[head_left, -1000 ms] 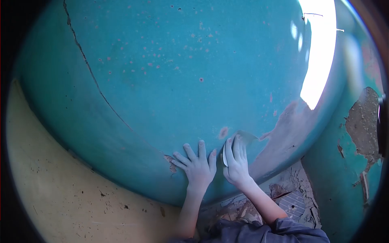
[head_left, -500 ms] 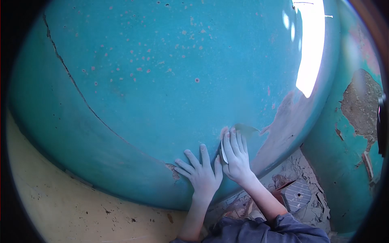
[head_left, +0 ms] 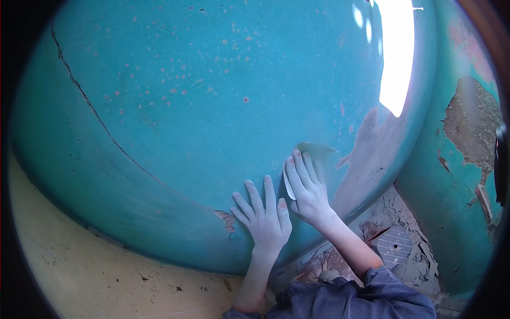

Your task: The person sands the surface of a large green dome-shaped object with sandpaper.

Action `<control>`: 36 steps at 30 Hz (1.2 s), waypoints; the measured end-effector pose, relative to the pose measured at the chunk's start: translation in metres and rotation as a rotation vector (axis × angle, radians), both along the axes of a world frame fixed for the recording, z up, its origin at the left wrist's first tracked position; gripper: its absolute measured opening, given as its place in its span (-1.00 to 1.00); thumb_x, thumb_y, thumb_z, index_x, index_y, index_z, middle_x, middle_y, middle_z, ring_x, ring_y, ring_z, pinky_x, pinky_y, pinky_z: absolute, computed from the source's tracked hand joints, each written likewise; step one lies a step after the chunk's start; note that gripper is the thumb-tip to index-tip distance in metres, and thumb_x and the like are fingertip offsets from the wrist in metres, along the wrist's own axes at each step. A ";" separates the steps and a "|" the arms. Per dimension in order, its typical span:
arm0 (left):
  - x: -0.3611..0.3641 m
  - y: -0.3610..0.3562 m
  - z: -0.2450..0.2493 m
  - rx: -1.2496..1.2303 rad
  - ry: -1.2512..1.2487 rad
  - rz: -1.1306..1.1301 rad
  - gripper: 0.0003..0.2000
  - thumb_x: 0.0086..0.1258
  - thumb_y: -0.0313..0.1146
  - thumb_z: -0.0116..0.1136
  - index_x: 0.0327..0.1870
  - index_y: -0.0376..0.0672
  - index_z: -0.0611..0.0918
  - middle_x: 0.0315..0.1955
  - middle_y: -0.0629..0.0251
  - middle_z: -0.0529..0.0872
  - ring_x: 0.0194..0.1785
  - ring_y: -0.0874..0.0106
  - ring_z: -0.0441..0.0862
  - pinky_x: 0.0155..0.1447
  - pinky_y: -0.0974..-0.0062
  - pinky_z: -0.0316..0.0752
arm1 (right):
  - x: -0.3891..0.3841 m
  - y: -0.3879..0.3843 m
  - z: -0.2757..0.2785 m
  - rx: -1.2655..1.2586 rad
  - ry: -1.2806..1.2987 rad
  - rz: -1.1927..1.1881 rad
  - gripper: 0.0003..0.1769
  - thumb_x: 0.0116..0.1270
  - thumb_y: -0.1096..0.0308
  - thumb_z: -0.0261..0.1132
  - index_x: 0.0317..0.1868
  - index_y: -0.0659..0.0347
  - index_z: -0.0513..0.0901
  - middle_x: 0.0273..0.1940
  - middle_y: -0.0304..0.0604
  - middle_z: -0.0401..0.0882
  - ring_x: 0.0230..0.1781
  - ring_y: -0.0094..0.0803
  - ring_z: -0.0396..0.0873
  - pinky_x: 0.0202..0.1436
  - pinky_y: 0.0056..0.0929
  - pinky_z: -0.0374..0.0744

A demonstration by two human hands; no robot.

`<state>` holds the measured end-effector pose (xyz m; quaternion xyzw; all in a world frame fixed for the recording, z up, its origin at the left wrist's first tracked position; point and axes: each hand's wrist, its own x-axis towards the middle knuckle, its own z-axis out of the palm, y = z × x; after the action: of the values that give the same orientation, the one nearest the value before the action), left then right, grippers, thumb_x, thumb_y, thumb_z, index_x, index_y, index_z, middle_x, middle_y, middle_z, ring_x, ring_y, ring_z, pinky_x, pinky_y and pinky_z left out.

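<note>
My right hand (head_left: 311, 199) presses a thin, pale sheet of sandpaper (head_left: 289, 183) against the curved turquoise surface (head_left: 180, 133). The sheet's left edge curls up beside my index finger, and its far end sticks out past the fingertips. Most of it is hidden under the hand. To the left, my left hand (head_left: 265, 226) lies on the same surface with fingers spread, holding nothing. A chipped spot (head_left: 226, 219) is just left of its fingers. Pale dust coats both hands.
A long crack (head_left: 98, 114) runs down the left side of the surface, and small pale spots dot its upper middle. A bare greyish patch (head_left: 366, 151) lies to the right. Beyond it stands another turquoise body with a large brown bare area (head_left: 472, 125). Below is a striped block (head_left: 394, 245) among debris.
My right hand has slid the sandpaper forward, away from my body. My left hand has shifted forward slightly, still spread on the surface. The camera view has moved a little.
</note>
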<state>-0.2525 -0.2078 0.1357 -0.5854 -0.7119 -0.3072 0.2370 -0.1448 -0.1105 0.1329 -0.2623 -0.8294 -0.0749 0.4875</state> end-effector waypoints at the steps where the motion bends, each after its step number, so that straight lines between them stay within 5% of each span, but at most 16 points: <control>1: 0.000 -0.001 -0.001 -0.007 -0.010 0.002 -0.42 0.65 -0.08 -0.29 0.60 -0.17 0.21 0.60 -0.25 -0.13 0.59 -0.41 -0.41 0.46 -0.46 -0.47 | -0.005 0.000 0.003 -0.009 0.051 -0.008 -0.25 0.23 0.35 0.24 0.46 0.38 0.35 0.49 0.23 0.25 0.47 0.23 0.28 0.46 0.32 0.18; 8: -0.001 0.000 -0.006 -0.022 -0.032 -0.019 -0.41 0.66 -0.05 -0.35 0.60 -0.16 0.19 0.60 -0.24 -0.17 0.58 -0.42 -0.46 0.44 -0.49 -0.51 | -0.020 -0.020 -0.049 -0.109 0.130 -0.100 -0.30 0.31 0.26 0.21 0.43 0.40 0.40 0.49 0.26 0.25 0.48 0.25 0.26 0.50 0.33 0.10; 15: -0.008 0.012 -0.027 -0.018 -0.012 0.030 -0.38 0.64 0.01 -0.40 0.60 -0.14 0.20 0.61 -0.23 -0.23 0.56 -0.46 -0.53 0.38 -0.56 -0.54 | -0.015 -0.003 0.025 -0.047 0.159 -0.063 -0.29 0.27 0.32 0.25 0.44 0.36 0.40 0.49 0.25 0.24 0.50 0.26 0.22 0.49 0.34 0.12; 22: -0.018 0.021 -0.043 0.038 0.078 0.068 -0.37 0.63 0.06 -0.47 0.59 -0.07 0.25 0.61 -0.20 -0.24 0.53 -0.51 -0.56 0.36 -0.59 -0.57 | -0.018 -0.012 -0.040 -0.130 0.159 -0.035 -0.28 0.28 0.29 0.27 0.47 0.21 0.40 0.49 0.43 0.14 0.49 0.43 0.15 0.45 0.38 0.16; 30: -0.021 0.024 -0.050 0.067 0.213 0.137 -0.37 0.63 0.09 -0.52 0.57 0.00 0.30 0.61 -0.20 -0.22 0.54 -0.51 -0.52 0.36 -0.58 -0.59 | -0.013 0.002 0.006 -0.107 0.258 -0.034 -0.30 0.30 0.30 0.26 0.46 0.27 0.40 0.47 0.53 0.10 0.49 0.50 0.13 0.48 0.39 0.10; 32: -0.022 0.024 -0.051 0.063 0.216 0.142 -0.37 0.63 0.09 -0.53 0.57 0.00 0.31 0.61 -0.20 -0.22 0.54 -0.51 -0.52 0.36 -0.57 -0.59 | -0.018 0.001 -0.027 -0.120 0.239 -0.049 -0.30 0.31 0.30 0.25 0.46 0.29 0.39 0.47 0.53 0.11 0.49 0.49 0.13 0.48 0.39 0.10; 34: -0.021 0.026 -0.052 0.115 0.157 0.110 -0.40 0.63 0.15 -0.51 0.52 0.21 0.41 0.63 -0.07 -0.18 0.59 -0.35 -0.54 0.41 -0.40 -0.76 | -0.019 -0.010 -0.049 -0.128 0.214 -0.065 -0.30 0.31 0.30 0.25 0.46 0.31 0.39 0.47 0.54 0.12 0.49 0.49 0.13 0.48 0.39 0.10; 36: -0.022 0.025 -0.052 0.090 0.205 0.135 -0.38 0.62 0.13 -0.53 0.54 0.11 0.36 0.62 -0.13 -0.20 0.56 -0.43 -0.53 0.38 -0.50 -0.67 | -0.018 -0.020 -0.050 -0.161 0.185 -0.072 -0.31 0.33 0.30 0.23 0.46 0.30 0.39 0.45 0.54 0.15 0.49 0.48 0.12 0.48 0.39 0.10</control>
<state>-0.2747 -0.1824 0.0840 -0.5533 -0.7072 -0.2607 0.3547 -0.1625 -0.1301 0.0830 -0.3361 -0.7743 -0.0008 0.5363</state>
